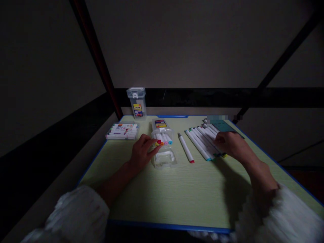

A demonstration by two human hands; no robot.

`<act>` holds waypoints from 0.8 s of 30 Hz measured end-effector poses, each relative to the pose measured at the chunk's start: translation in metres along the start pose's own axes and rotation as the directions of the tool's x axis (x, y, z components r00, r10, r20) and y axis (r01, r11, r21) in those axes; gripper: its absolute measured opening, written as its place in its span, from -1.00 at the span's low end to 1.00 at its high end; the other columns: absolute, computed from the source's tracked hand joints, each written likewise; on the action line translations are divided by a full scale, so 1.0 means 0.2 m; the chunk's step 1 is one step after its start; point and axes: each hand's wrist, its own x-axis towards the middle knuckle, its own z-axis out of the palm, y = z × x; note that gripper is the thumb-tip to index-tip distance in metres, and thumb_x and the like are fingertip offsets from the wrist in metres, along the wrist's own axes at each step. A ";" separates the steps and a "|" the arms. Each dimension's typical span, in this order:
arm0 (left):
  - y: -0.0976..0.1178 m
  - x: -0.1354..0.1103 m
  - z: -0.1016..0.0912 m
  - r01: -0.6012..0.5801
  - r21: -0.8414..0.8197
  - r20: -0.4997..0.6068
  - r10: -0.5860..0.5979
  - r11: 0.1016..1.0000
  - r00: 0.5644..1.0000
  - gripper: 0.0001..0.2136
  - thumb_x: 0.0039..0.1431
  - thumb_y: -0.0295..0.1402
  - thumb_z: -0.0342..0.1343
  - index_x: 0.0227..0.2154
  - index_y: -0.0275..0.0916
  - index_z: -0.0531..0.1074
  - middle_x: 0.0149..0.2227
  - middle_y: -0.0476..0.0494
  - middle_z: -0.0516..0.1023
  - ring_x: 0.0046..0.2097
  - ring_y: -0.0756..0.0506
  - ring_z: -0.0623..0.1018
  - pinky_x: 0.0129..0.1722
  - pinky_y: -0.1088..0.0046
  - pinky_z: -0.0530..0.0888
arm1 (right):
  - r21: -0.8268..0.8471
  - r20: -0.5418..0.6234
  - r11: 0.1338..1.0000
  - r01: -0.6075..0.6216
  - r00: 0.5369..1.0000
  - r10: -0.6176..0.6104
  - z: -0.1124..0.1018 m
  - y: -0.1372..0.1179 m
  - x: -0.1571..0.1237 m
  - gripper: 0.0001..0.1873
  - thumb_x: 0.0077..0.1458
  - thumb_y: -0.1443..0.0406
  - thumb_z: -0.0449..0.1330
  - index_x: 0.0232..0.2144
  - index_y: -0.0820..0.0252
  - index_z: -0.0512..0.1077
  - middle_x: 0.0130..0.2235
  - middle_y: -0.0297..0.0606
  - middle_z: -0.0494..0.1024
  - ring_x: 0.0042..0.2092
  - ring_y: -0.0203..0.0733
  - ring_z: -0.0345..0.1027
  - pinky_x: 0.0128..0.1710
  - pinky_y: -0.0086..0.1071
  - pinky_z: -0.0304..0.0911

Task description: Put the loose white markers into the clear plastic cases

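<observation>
A clear plastic marker box [162, 129] lies on its side, lid [165, 158] flipped open toward me, with several white markers [165, 137] inside. At its mouth, the thumb and forefinger of my left hand [142, 151] close round a red-capped marker [159, 141] among the coloured ends. To the right, several white markers [198, 143] lie side by side on the table. My right hand [229, 143] is over their right end, fingers pinched at a marker that they mostly hide. Between the box and the row lies a single white marker [186, 148] with a red end.
An upright clear box [137, 103] with a closed lid stands at the back left of the table [162, 199]. A flat clear case of markers [123, 131] lies at the left edge. Behind the marker row is a dark green booklet [222, 126]. Walls enclose the back and left.
</observation>
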 end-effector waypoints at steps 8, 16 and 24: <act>0.00 0.00 -0.01 0.000 -0.003 -0.007 0.000 1.000 1.000 -0.90 0.02 -0.39 0.11 -0.38 -0.28 0.36 -0.44 -0.01 0.27 -0.42 0.07 0.34 -0.47 0.59 0.35 | -0.014 0.111 1.000 -0.009 0.994 0.010 0.02 0.00 0.01 -0.88 -0.08 0.25 0.09 -0.54 0.18 0.34 -0.51 -0.20 0.47 -0.45 -0.18 0.35 -0.53 -0.45 0.05; 0.00 0.00 0.00 -0.005 0.001 0.002 0.005 1.000 1.000 -0.93 0.03 -0.41 0.09 -0.39 -0.28 0.35 -0.44 -0.01 0.27 -0.41 0.06 0.34 -0.46 0.59 0.35 | -0.025 0.115 0.997 -0.067 0.991 0.069 0.03 0.02 0.02 -0.86 -0.09 0.22 0.09 -0.49 0.18 0.34 -0.46 -0.17 0.48 -0.43 -0.16 0.35 -0.53 -0.43 0.05; 0.00 0.00 0.00 -0.011 0.000 0.012 0.011 1.000 1.000 -0.93 0.03 -0.43 0.09 -0.40 -0.28 0.34 -0.44 -0.01 0.26 -0.42 0.06 0.33 -0.47 0.59 0.34 | -0.034 0.173 0.999 -0.041 0.984 0.046 0.04 0.00 0.01 -0.85 -0.06 0.21 0.06 -0.51 0.18 0.31 -0.46 -0.16 0.47 -0.44 -0.18 0.34 -0.54 -0.44 0.03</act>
